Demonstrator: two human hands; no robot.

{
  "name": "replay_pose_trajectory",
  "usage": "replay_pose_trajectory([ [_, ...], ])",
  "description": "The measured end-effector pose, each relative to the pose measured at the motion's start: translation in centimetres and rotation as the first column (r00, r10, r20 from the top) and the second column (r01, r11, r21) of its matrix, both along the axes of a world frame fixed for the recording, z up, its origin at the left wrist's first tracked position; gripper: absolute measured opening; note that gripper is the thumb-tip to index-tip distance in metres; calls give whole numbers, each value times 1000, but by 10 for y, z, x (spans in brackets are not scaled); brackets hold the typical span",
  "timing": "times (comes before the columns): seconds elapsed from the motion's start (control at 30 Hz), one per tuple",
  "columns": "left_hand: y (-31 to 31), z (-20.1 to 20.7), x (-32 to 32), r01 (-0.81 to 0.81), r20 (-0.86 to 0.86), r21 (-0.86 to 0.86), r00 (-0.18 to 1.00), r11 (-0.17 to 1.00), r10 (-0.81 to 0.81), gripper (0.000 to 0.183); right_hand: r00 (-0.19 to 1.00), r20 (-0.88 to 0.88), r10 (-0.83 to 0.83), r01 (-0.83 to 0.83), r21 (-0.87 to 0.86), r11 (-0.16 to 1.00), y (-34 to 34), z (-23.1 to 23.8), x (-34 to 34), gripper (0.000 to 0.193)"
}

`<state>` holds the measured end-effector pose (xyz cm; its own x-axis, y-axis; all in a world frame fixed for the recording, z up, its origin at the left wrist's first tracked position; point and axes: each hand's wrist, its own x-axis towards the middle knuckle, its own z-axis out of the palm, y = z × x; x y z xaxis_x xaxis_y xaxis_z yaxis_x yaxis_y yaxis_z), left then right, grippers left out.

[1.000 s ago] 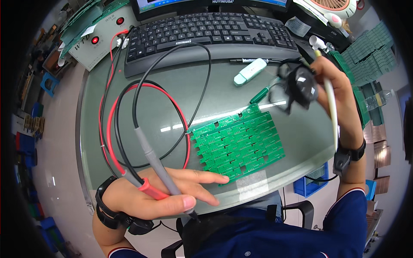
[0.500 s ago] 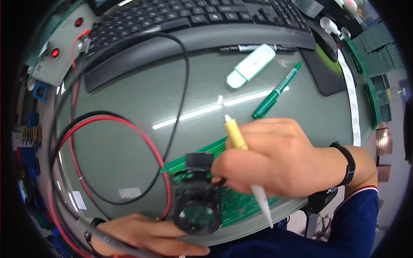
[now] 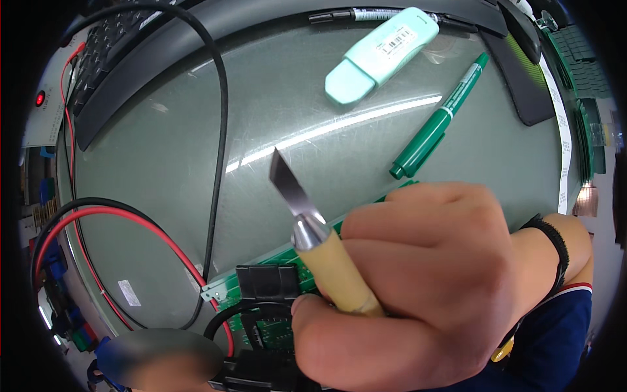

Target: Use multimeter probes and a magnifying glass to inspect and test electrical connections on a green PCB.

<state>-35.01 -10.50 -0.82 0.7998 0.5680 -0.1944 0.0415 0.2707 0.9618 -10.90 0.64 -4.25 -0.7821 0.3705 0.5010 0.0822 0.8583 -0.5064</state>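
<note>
An electronics workshop: circuit board [image 3: 225, 291], cables [image 3: 147, 227], seemingly stacked boards [image 3: 586, 64].

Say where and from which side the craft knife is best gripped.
Probably by its yellow handle, just behind the metal collar, coming from the near right: the bare blade points away to the far left, and the right hand grips the handle from that side.

Barcode label [image 3: 398, 42], on mint-green highlighter [image 3: 381, 60], beyond the right hand's fingers [image 3: 398, 225]. Pale lettering [image 3: 465, 81], on green pen [image 3: 439, 120], just beyond them. White printed label [image 3: 377, 14], on black pen [image 3: 330, 18], farther off. Wording too small to read.
</note>
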Motion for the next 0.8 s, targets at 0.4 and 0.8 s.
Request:
replay_pose_trajectory([
  [0.4,-4,1,-1,-6,-11,12,1000,1000,7,47,1000,19,20,-20,-10,1000,-6,6,14,21],
  [0.8,3,-9,-4,10,-10,18,1000,1000,-10,48,999,48,19,-17,-28,999,4,2,16,21],
])
